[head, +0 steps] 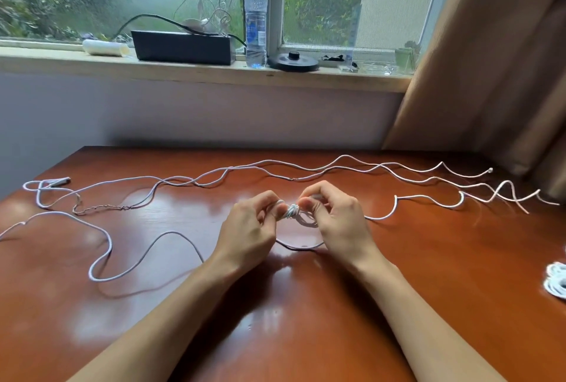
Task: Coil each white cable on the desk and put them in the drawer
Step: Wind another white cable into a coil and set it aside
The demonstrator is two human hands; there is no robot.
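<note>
While both hands meet above the middle of the worktop (275,314), the left hand (248,225) and the right hand (335,219) each pinch a small coil (298,215) of white cable between curled fingertips, holding it just off the surface. A few tight turns cross the coil's waist, so I judge the step in hand to be binding this bundle off. A slack tail (381,218) runs from it to the right, and a low loop sags onto the wood on the near side of the hands. Several loose white cables (269,163) lie in waves across the far side from left to right. Another cable (101,259) wanders over the left part, and a finished bundle (556,282) sits at the right edge, partly cut off. No drawer is in view.

The cable looks thin, light and limp, yet springy: its kinks hold, and the loops would likely spring open if let go. The smooth sheath may slip, so the best hold is a firm pinch across the stacked loops at the waist. The plug ends are a poorer grip, since a pull there could strain the joint.
</note>
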